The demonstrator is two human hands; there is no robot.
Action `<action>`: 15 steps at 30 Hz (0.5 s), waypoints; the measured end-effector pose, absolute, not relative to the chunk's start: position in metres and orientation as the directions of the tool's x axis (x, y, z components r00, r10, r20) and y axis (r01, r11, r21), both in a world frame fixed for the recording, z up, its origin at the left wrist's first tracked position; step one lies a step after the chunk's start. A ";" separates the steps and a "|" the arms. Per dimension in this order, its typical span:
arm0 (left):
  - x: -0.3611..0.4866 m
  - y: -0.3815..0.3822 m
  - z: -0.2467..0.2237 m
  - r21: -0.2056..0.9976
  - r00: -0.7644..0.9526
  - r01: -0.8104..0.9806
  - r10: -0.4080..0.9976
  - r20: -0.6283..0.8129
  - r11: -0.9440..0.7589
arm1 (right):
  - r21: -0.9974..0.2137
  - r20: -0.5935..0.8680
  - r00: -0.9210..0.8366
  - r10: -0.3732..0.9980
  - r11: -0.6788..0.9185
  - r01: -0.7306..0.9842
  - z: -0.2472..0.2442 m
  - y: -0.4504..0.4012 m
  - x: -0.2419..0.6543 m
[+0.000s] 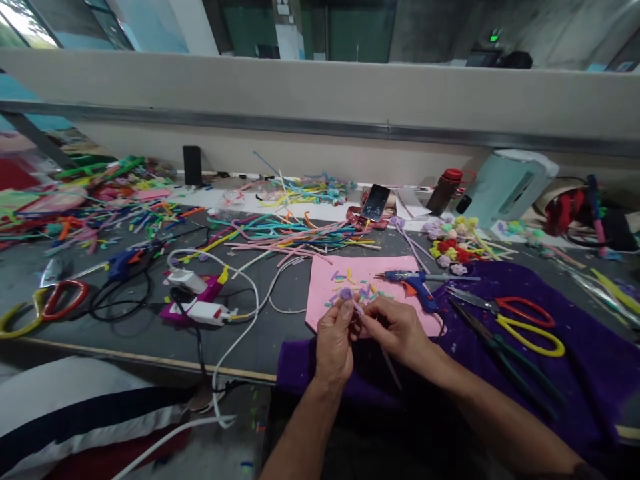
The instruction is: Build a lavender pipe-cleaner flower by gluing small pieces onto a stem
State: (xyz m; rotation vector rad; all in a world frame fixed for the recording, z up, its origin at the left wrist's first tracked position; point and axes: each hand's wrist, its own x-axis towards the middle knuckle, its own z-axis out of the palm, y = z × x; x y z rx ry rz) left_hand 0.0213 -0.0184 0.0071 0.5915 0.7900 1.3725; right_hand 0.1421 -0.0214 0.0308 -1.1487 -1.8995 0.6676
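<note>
My left hand (335,343) is closed in a pinch on a light purple pipe cleaner (346,293), whose top is curled into a small bunch. The fingers of my right hand (397,331) pinch the same piece from the other side, close against the left fingertips. A thin pale stem (391,370) hangs below my right hand. Both hands are over the near edge of a pink sheet (325,273) strewn with short coloured pipe cleaner bits. Just beyond my right hand lies a blue glue gun (423,293).
Right of the sheet, red-and-yellow-handled scissors (530,327) and long-nosed pliers (505,350) lie on purple cloth (590,333). Pipe cleaners (300,233) and fuzzy flowers (453,243) lie behind. Leftward are a power strip (200,310), looping cables, another glue gun (120,263) and scissors (63,297).
</note>
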 end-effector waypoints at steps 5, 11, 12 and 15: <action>0.018 -0.018 0.014 0.807 0.200 -0.552 0.973 -0.115 0.209 | -0.872 0.275 -0.225 0.935 0.341 0.351 0.037 -0.017 0.145; 0.012 -0.016 0.011 0.844 0.293 -0.428 0.933 -0.209 0.323 | -0.915 0.238 -0.136 0.962 0.269 0.302 0.040 -0.015 0.148; 0.011 -0.017 0.010 0.859 0.302 -0.391 0.928 -0.220 0.331 | -0.933 0.210 -0.121 0.970 0.235 0.273 0.040 -0.015 0.150; 0.008 -0.018 0.008 0.879 0.272 -0.336 0.928 -0.254 0.339 | -0.988 0.072 -0.121 0.990 0.087 0.127 0.039 -0.011 0.156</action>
